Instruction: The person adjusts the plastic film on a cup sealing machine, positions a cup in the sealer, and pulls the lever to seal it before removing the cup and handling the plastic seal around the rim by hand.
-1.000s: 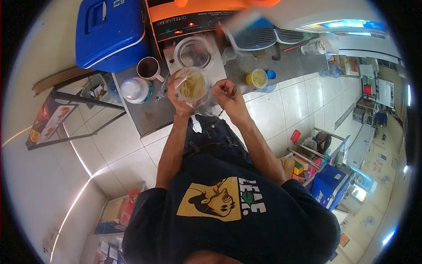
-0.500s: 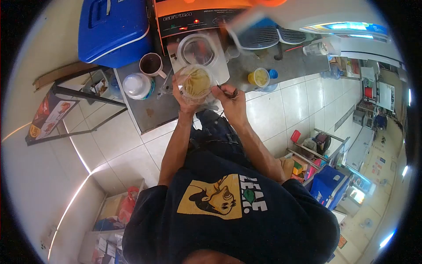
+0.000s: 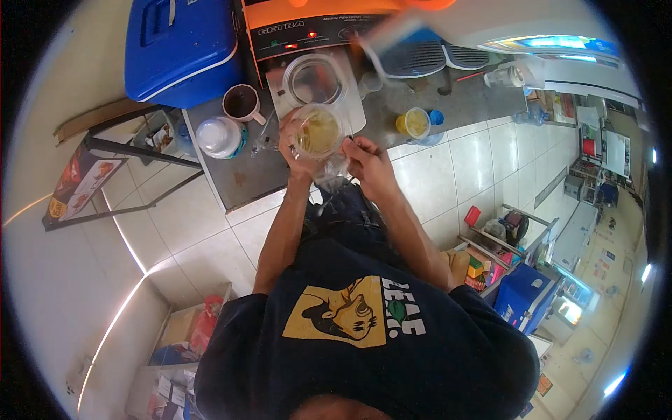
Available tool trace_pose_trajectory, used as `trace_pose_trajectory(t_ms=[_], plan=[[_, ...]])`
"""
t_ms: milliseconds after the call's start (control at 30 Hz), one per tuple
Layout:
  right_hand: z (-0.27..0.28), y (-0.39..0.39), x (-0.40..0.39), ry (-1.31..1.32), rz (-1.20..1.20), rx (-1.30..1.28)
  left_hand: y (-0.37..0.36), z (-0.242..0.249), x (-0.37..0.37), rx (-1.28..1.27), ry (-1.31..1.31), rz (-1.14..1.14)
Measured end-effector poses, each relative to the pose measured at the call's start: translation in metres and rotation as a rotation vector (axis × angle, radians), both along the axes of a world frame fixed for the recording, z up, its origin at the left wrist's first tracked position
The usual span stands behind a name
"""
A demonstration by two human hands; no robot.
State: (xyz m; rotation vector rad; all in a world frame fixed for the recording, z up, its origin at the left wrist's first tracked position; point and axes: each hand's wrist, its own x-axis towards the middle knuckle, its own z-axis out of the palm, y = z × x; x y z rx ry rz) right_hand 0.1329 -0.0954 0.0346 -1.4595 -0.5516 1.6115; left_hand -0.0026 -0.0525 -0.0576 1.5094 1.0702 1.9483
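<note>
My left hand (image 3: 297, 158) is wrapped around a clear plastic cup (image 3: 316, 131) with pale yellow contents, held above the counter edge. At the cup's right rim my right hand (image 3: 371, 166) is closed, thumb and finger pinched together; what they grip is too small to make out. Crumpled clear plastic (image 3: 333, 171) hangs below the cup between both hands. Behind the cup, a round clear-rimmed opening (image 3: 313, 78) sits on the metal plate of an orange and black machine (image 3: 297, 31) marked GETRA.
On the counter (image 3: 245, 175) stand a mug of dark liquid (image 3: 241, 103) and stacked white lids or bowls (image 3: 218, 136). To the right are a yellow-filled cup (image 3: 414, 123) and a blue cap (image 3: 436, 117). A blue cooler box (image 3: 182, 52) stands back left, a black metal frame (image 3: 143, 157) beside the counter.
The cup has shifted slightly right and tilted, showing more of its contents. My right hand's fingers have changed position at the rim; the dark thing in them no longer shows. More clear plastic hangs below.
</note>
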Motion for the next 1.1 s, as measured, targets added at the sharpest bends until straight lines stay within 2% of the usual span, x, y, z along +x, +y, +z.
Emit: trace_pose_trajectory(t_ms=[33, 67, 133, 200, 267, 367, 467, 533, 600, 700, 800, 867, 900, 933, 1000, 1033, 1067, 1100], plan=[[-0.003, 0.002, 0.005, 0.278, 0.004, -0.073, -0.001, -0.002, 0.0, 0.0, 0.0, 0.0], [-0.005, 0.001, 0.009, 0.278, 0.004, -0.072, -0.001, -0.004, -0.001, -0.039, 0.08, 0.022], [-0.005, 0.001, 0.013, 0.19, 0.151, -0.069, 0.002, -0.004, -0.002, -0.076, 0.162, 0.047], [-0.001, 0.001, 0.009, 0.116, 0.182, -0.066, 0.004, -0.006, 0.0, 0.011, -0.079, -0.068], [0.006, 0.002, 0.004, 0.041, 0.209, -0.064, 0.006, -0.027, 0.003, 0.018, -0.046, -0.063], [0.004, 0.005, 0.0, 0.01, 0.278, -0.124, 0.005, -0.012, -0.001, 0.035, -0.059, -0.078], [-0.008, 0.007, 0.002, 0.104, 0.258, -0.217, 0.003, -0.006, 0.006, 0.045, -0.141, -0.071], [0.013, 0.014, 0.004, 0.238, 0.335, -0.25, 0.003, -0.01, 0.005, 0.04, -0.174, -0.041], [0.02, 0.018, 0.003, 0.227, 0.335, -0.266, 0.004, -0.012, -0.001, -0.038, -0.016, -0.054], [0.013, 0.022, 0.009, 0.227, 0.354, -0.322, 0.004, -0.01, 0.007, 0.084, -0.035, 0.074], [0.016, 0.026, 0.014, 0.315, 0.344, -0.403, 0.004, -0.005, 0.004, 0.016, -0.03, 0.003], [0.037, 0.024, 0.008, -0.529, 0.523, -0.184, 0.008, -0.003, 0.002, 0.06, -0.033, 0.014], [0.013, 0.008, 0.015, -0.856, 0.345, 0.268, 0.01, -0.002, 0.001, 0.1, -0.037, 0.017], [0.037, 0.009, 0.006, -0.858, 0.357, 0.279, 0.01, -0.005, 0.001, 0.106, -0.039, 0.032], [0.087, 0.006, -0.009, -1.083, 0.214, 0.385, -0.001, -0.019, 0.004, -0.157, -0.176, -0.056], [0.085, 0.003, -0.019, -1.054, 0.33, 0.461, -0.003, -0.037, 0.005, -0.154, -0.177, -0.05], [0.082, 0.005, -0.032, -1.119, 0.452, 0.673, -0.004, -0.059, 0.008, -0.315, -0.269, -0.132], [0.077, 0.006, -0.05, -1.186, 0.506, 0.64, -0.004, -0.061, 0.01, -0.39, -0.319, -0.178]])
